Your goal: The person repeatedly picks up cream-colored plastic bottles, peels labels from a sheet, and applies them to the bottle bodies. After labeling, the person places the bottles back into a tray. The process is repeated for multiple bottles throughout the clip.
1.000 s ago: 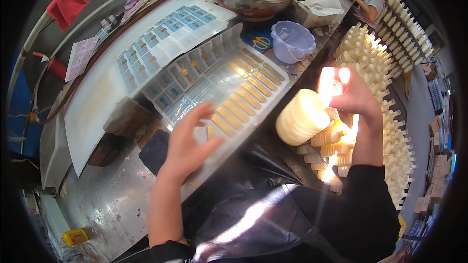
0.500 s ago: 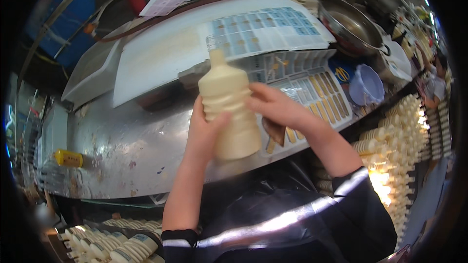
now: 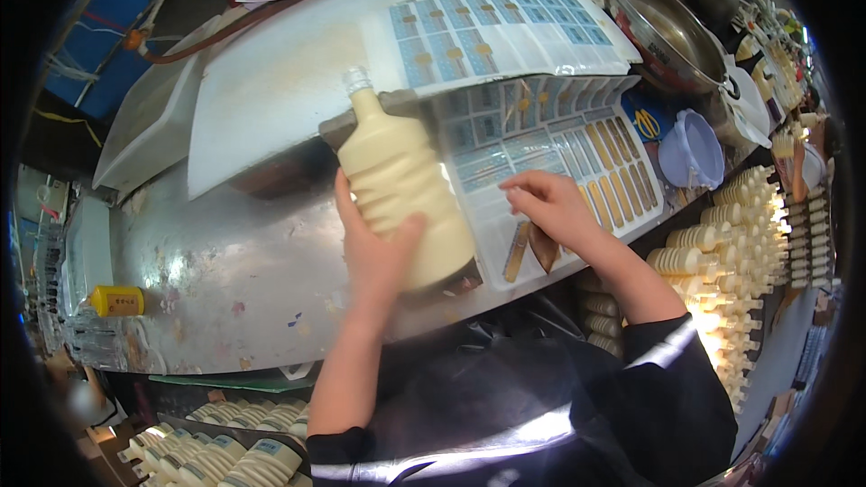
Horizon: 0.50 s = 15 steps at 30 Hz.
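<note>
My left hand (image 3: 374, 248) is wrapped round the lower part of a cream-coloured plastic bottle (image 3: 397, 162), with wavy grip ridges and a narrow clear-tipped neck. The bottle leans a little left above the metal table's front part. To its right, my right hand (image 3: 555, 207) is off the bottle, fingers loosely bent and apart, with nothing visible in them. It hovers over a sheet of gold and silver label strips (image 3: 613, 171). By its wrist lie a brown, pointed flat piece (image 3: 543, 248) and a single gold strip (image 3: 516, 252).
Behind, a white board (image 3: 271, 90) carries sheets of blue labels (image 3: 460, 36). At right are a lilac bucket (image 3: 690, 151), a metal pan (image 3: 667, 27) and stacked cream bottles (image 3: 713, 243). A yellow bottle (image 3: 117, 300) lies left; more cream bottles (image 3: 225, 451) sit below.
My right hand has let go of the bottle and moved right over the label sheet. My left hand keeps the bottle, now tilted slightly more. The whole view has shifted a little.
</note>
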### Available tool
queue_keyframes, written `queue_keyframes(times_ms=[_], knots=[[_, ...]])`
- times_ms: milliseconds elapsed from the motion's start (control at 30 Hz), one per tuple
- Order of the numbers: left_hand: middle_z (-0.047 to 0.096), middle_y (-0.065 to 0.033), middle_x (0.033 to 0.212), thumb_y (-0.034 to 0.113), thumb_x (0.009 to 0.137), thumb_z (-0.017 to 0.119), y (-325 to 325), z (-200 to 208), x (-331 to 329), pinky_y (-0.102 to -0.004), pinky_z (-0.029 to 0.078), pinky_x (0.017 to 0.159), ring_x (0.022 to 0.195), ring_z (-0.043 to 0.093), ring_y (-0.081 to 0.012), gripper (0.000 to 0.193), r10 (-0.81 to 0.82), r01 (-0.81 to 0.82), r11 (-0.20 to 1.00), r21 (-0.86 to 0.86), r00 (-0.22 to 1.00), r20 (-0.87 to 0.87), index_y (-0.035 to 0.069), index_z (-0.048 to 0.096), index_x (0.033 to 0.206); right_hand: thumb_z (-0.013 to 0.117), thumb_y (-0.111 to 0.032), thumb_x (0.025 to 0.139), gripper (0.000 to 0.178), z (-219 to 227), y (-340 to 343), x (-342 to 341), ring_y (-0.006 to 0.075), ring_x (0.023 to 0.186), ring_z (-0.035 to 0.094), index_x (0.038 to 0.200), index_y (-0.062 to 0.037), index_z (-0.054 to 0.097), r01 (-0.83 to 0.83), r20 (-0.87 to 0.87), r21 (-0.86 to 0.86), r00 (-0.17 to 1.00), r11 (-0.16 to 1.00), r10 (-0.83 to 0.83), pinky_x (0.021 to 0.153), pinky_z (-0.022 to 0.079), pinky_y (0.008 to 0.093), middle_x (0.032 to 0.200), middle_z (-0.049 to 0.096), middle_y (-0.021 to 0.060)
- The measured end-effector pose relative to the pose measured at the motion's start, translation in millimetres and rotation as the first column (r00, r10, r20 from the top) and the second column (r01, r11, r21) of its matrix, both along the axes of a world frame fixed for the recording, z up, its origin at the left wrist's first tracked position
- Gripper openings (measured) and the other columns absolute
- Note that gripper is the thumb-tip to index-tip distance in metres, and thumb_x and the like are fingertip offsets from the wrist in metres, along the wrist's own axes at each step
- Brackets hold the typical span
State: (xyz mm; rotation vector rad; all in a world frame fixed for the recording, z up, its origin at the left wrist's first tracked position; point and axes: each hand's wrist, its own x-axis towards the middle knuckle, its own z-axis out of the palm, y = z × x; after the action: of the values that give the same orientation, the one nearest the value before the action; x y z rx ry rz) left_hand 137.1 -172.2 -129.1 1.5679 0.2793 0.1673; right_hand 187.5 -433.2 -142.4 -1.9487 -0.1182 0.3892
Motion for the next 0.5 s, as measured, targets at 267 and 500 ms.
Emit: queue_keyframes(times_ms=[267,500], knots=[[0.041,-0.0231,0.153,0.011,0.088,0.071,-3,-13,-5,-0.0422,0.04,0.113,0.134,0.049,-0.0298,0.096,0.093,-0.101,0.986,0.133,0.993,0.069,0.007,0.013,0.164,0.073,-0.013,0.086,0.022,-29,-37,-91,0.0248,0.071,0.07,0.107,-0.0059,0.071,-0.2,0.52,-0.603,0.635,0.772,0.571,0.06,0.055,0.0354,0.112,0.071,0.0076],[0.052,-0.019,0.14,0.01,0.092,0.066,-23,6,-42,-0.043,0.038,0.108,0.127,0.05,-0.0306,0.054,-0.058,-0.318,0.652,0.688,0.884,0.464,0.0,0.047,0.142,0.077,-0.023,0.085,0.035,-44,-27,-109,0.017,0.063,0.064,0.114,-0.0035,0.069,-0.134,0.564,-0.652,0.573,0.747,0.595,0.053,0.052,0.0312,0.122,0.066,0.0068]])
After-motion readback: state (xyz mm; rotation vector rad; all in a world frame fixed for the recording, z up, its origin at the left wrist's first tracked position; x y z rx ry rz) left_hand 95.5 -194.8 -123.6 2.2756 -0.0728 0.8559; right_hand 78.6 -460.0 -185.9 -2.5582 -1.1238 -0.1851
